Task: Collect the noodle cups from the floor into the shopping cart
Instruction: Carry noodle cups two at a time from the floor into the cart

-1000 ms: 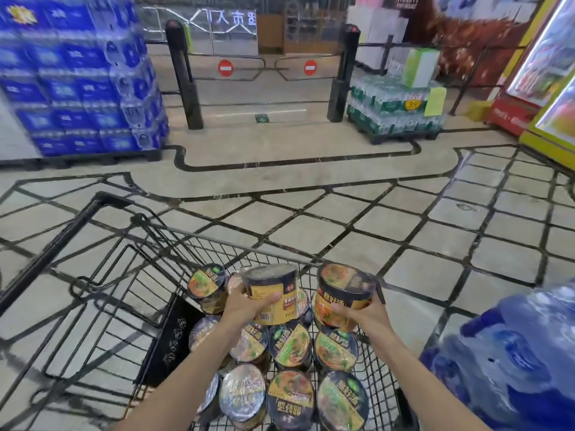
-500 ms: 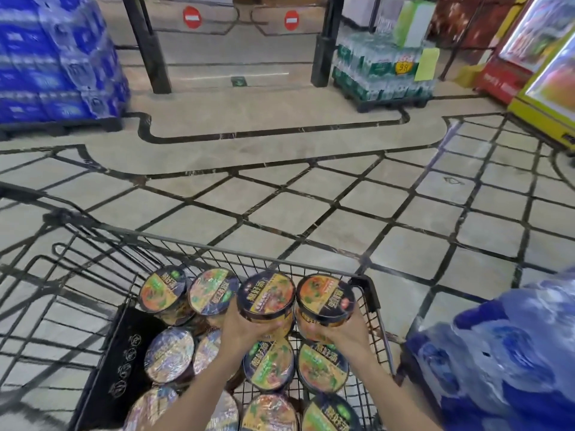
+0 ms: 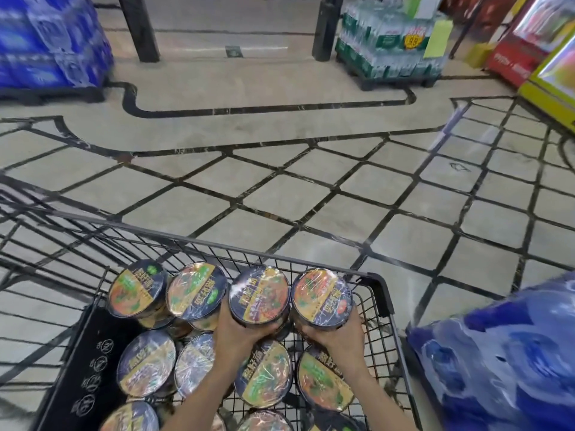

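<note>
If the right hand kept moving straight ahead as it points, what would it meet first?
Probably the cart's front wire wall, just beyond the noodle cup that the right hand grips; depth is uncertain.

You have bright, even indoor light with only faint, soft shadows on the beige tiled floor [image 3: 280, 194]. Glare streaks the shrink-wrapped round lids of the noodle cups [image 3: 259, 298]. Motion blur smears the stacked blue bottle packs [image 3: 53, 42] at upper left and the blue plastic-wrapped bundle [image 3: 504, 362] at lower right. Wide-angle distortion bends the dark floor lines and the black wire shopping cart [image 3: 199, 241] rim.
</note>
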### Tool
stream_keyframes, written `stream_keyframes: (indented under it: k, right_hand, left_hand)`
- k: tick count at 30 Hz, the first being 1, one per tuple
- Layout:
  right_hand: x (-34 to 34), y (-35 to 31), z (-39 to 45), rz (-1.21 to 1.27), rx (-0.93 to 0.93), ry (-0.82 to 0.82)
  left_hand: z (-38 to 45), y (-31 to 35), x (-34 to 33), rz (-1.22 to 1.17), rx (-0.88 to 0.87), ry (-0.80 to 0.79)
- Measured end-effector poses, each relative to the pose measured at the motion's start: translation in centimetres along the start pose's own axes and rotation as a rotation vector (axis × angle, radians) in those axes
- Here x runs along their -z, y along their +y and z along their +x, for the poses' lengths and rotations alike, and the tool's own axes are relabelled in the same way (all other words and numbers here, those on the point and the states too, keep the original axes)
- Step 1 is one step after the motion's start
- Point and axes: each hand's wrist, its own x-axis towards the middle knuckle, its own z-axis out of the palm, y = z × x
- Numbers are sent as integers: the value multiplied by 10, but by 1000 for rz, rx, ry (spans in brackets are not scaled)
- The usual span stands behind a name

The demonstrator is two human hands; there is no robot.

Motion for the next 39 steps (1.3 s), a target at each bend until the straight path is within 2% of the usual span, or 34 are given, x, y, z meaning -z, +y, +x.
stream_keyframes:
  k: [8, 15, 20, 28, 39]
  right_hand:
    - [-12, 6, -1, 4, 16, 35]
    - [-12, 11, 4, 30, 46, -10]
    - [1, 6, -5, 166, -25, -96]
    - [11, -9, -7, 111, -78, -93]
    - [18, -26, -14, 50, -179, -155]
  left_hand:
    - [0, -14, -7, 49, 34, 54]
    - [6, -18, -14, -61, 52, 29]
    - [-6, -7, -5, -59, 109, -38]
    - [-11, 5, -6, 4, 110, 18]
    - [-16, 14, 0, 37, 119, -41]
